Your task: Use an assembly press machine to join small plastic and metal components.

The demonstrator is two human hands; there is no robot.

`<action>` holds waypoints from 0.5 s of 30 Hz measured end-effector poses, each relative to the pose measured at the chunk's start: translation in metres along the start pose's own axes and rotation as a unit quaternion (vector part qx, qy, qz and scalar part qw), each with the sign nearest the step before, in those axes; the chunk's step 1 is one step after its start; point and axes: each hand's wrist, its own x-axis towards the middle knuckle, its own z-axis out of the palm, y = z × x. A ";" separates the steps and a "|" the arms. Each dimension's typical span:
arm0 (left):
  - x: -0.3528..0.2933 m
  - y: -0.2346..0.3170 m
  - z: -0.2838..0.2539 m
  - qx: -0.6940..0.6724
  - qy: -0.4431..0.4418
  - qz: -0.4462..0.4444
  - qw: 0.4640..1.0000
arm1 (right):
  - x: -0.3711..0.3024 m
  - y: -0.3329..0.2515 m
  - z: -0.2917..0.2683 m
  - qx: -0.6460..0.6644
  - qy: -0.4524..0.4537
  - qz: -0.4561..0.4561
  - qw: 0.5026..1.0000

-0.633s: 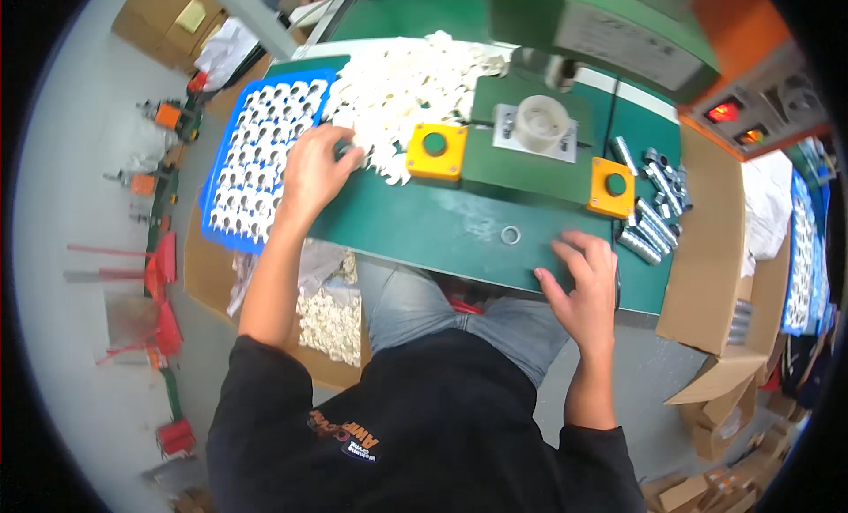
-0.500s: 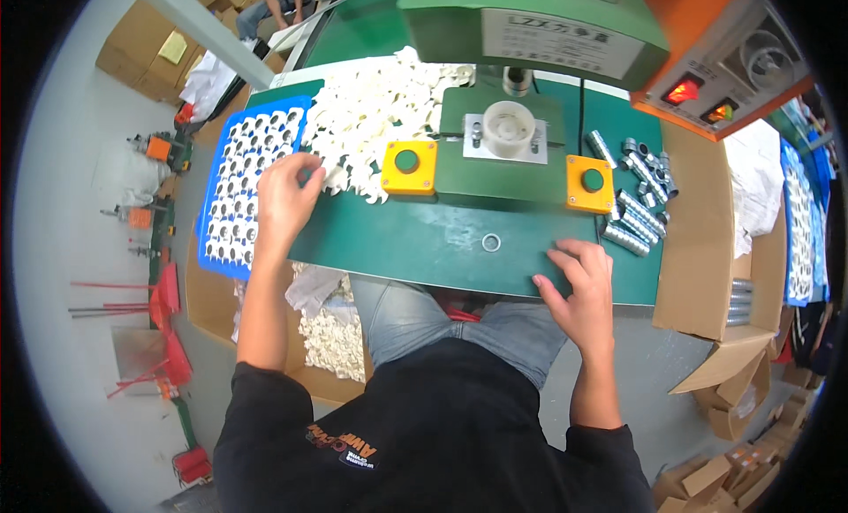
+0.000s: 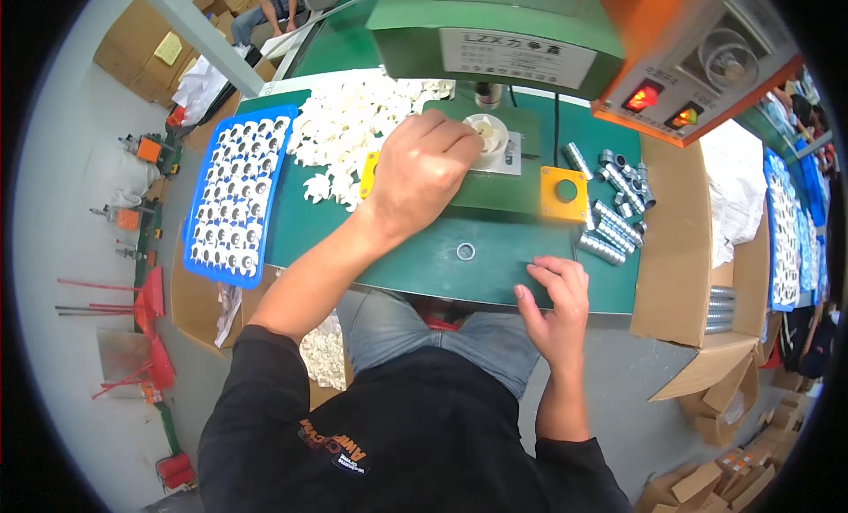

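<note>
My left hand reaches over the green press base, its fingers pinched at the round white holder mounted there. A white plastic part shows at the fingertips, inside the holder's mouth; the knuckles hide most of the grip. My right hand lies near the table's front edge with fingers loosely spread, holding nothing. Between the hands and nearer to me, a small metal ring lies on the green table. Behind the left wrist is a heap of white plastic parts.
At left stands a blue tray filled with white parts. A yellow button box flanks the press; another is partly behind my left hand. Metal rings lie at right beside a cardboard box. The green press head overhangs the holder.
My left hand has moved right from beside the blue tray and white heap to the holder. My right hand stays by the table edge. The whole view has shifted slightly.
</note>
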 end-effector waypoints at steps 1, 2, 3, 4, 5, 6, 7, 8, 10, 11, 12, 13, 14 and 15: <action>0.002 0.001 0.002 -0.005 -0.002 0.005 1.000 | -0.002 0.002 -0.001 -0.002 0.005 0.005 1.000; 0.004 0.002 0.002 0.004 -0.004 0.001 1.000 | -0.005 0.004 0.000 0.006 0.010 0.014 1.000; 0.005 0.003 0.001 0.015 -0.006 -0.005 1.000 | -0.007 0.006 0.000 0.015 0.013 0.021 1.000; 0.005 0.005 0.004 0.013 -0.008 -0.004 1.000 | -0.009 0.007 0.001 0.016 0.015 0.024 0.999; 0.005 0.007 0.009 -0.006 0.001 -0.024 1.000 | -0.011 0.008 0.003 0.020 0.016 0.026 0.999; 0.004 0.007 0.011 -0.024 0.010 -0.045 0.999 | -0.012 0.008 0.005 0.026 0.017 0.026 0.999; 0.002 0.007 0.011 -0.022 0.010 -0.045 0.999 | -0.010 0.006 0.005 0.027 0.017 0.025 0.999; 0.001 0.006 0.009 -0.028 0.007 -0.061 0.998 | -0.008 0.004 0.006 0.029 0.011 0.018 0.999; 0.003 0.011 0.003 -0.037 0.005 -0.077 0.996 | -0.005 0.003 0.004 0.027 0.005 0.012 1.000; 0.006 0.013 -0.008 -0.059 -0.038 -0.084 0.994 | -0.003 0.004 0.003 0.025 0.007 0.004 1.000; 0.006 0.014 -0.016 -0.079 -0.085 -0.091 0.989 | -0.001 0.006 0.003 0.027 0.008 -0.001 1.000; 0.002 0.014 -0.020 -0.078 -0.086 -0.092 0.989 | 0.002 0.007 0.001 0.029 0.008 -0.001 1.000; -0.002 0.013 -0.024 -0.088 -0.095 -0.099 0.987 | 0.006 0.010 -0.003 0.016 0.014 -0.007 1.000; -0.007 0.011 -0.029 -0.099 -0.103 -0.104 0.984 | 0.011 0.011 -0.006 0.000 0.022 -0.012 1.000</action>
